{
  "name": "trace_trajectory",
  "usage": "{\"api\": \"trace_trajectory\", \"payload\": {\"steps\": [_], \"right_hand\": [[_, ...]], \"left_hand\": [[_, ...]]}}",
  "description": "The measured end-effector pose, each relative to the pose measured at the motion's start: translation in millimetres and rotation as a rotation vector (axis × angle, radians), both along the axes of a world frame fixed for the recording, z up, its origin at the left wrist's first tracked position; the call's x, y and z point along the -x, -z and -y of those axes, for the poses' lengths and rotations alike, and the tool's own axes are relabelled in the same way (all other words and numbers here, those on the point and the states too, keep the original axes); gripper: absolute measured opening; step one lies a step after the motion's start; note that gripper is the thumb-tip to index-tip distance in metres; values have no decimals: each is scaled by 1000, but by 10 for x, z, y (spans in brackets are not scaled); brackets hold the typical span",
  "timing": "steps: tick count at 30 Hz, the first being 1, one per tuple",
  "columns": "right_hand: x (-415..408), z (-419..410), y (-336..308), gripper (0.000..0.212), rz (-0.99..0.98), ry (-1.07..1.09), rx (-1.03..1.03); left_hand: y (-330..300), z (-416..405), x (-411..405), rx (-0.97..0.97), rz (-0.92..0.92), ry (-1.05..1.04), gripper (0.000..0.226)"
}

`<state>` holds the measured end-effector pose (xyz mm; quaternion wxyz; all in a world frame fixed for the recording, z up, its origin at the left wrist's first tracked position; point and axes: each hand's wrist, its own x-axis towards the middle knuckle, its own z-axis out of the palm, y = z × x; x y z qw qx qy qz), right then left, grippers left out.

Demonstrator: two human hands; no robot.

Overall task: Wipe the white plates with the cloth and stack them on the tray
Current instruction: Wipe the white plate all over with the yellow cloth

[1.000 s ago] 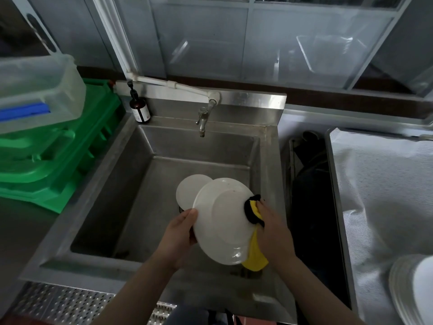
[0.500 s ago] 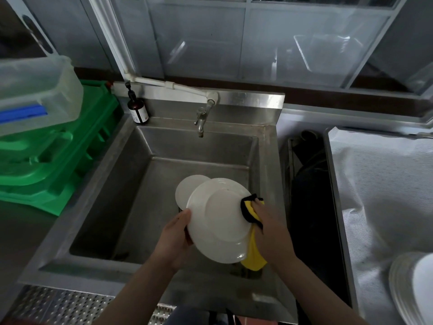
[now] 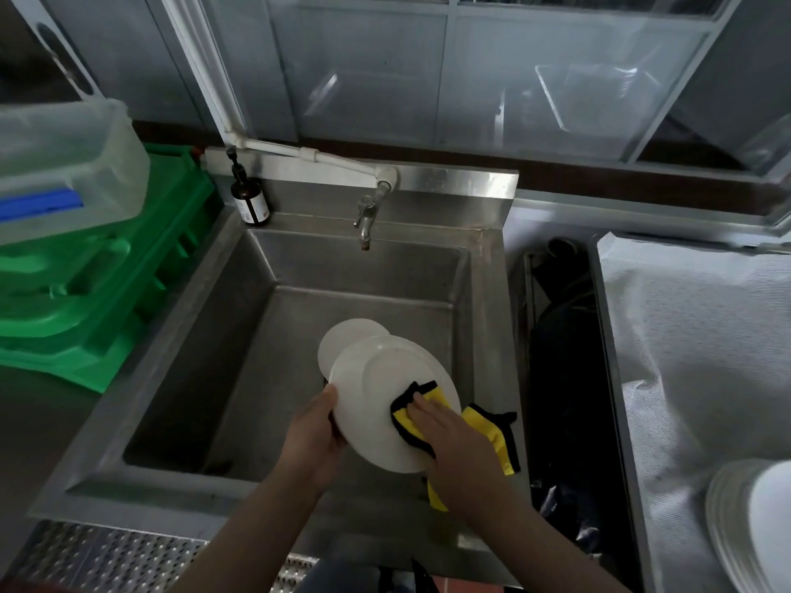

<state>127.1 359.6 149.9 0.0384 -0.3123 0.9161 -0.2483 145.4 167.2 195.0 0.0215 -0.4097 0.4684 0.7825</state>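
1. Wiping is the step in hand: over the steel sink, the left hand grips the white plate by its rim.
2. The right hand presses the yellow cloth flat on the plate's face.
3. Next, likely carry it to the plate stack right of the sink.

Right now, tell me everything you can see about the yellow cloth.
The cloth is yellow with a black edge, soft and crumpled. The right hand presses part of it against the face of the white plate, which the left hand holds tilted over the sink. The rest hangs off the plate's right rim and below the hand.
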Motion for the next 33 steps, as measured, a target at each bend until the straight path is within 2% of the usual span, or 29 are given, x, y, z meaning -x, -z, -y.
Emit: {"api": "trace_trajectory", "payload": {"steps": [5, 9, 16, 21, 33], "right_hand": [[-55, 47, -25, 62, -49, -50, 50], [-61, 28, -4, 63, -89, -98, 67], [-92, 12, 35, 51, -159, -138, 102], [-136, -1, 84, 50, -226, -241, 65], [-64, 43, 19, 62, -292, -41, -13]], "left_hand": [[-26, 8, -1, -34, -9, -48, 28], [-31, 2, 18, -47, -5, -73, 25], [-79, -25, 35, -99, -4, -116, 26], [2, 54, 71, -173, 11, -171, 26], [51, 129, 7, -107, -23, -84, 24]]}}
